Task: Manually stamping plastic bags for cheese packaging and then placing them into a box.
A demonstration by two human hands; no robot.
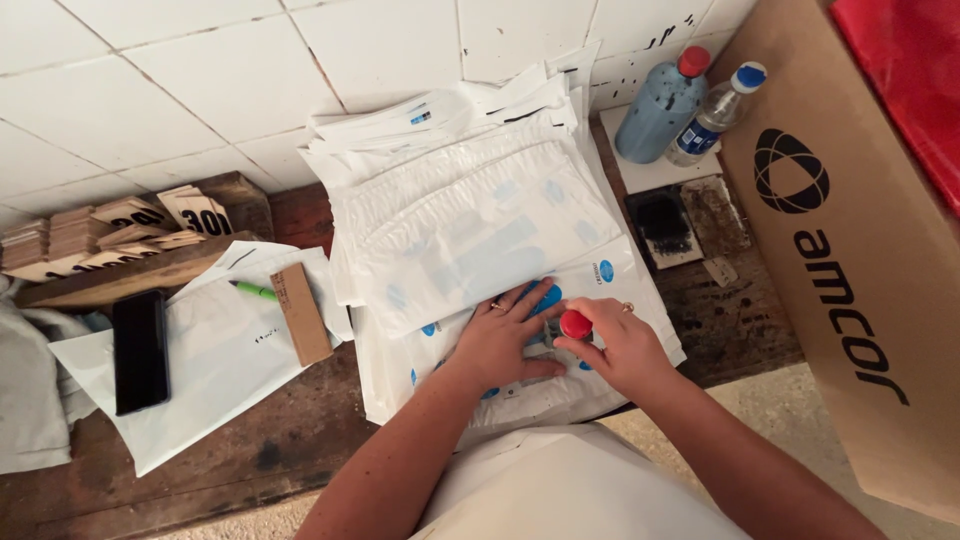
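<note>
White plastic mailing bags [470, 230], smooth and crinkled, lie stacked under both hands on a worn wooden bench [250, 450]. The left hand [500, 340] presses flat and open on the top bag, fingers spread. The right hand [620, 345] is closed around a stamp with a round red knob [575, 324], held upright on the bag just beside the left fingertips. Beyond the right hand stand a blue bottle [655, 110] and a clear bottle [712, 118]; their contents cannot be told. A black inked pad [662, 225] lies nearer.

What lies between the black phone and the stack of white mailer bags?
In the head view, a green pen and brown cardboard strip lie between the phone and the mailer stack.
</note>
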